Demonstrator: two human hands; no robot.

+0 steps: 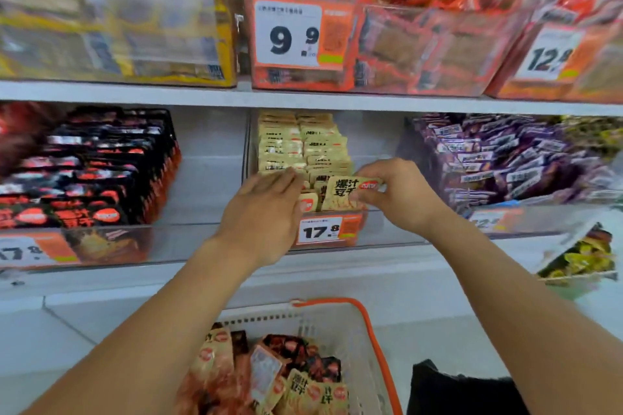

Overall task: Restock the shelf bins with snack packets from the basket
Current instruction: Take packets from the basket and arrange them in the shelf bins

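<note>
My right hand (401,194) pinches a cream snack packet (345,194) with black characters at the front of the clear middle shelf bin (381,229). Rows of matching cream packets (303,145) stand upright in that bin. My left hand (266,212) reaches in beside it, fingers straight, touching the front packets of the left row. Below, a white basket (340,317) with an orange handle (374,340) holds several cream, orange and dark packets (269,377).
A bin of black-and-red packets (87,172) sits to the left, a bin of purple packets (499,158) to the right. The upper shelf carries yellow (111,27) and orange (404,44) packs. A price tag reading 17.8 (320,231) fronts the middle bin.
</note>
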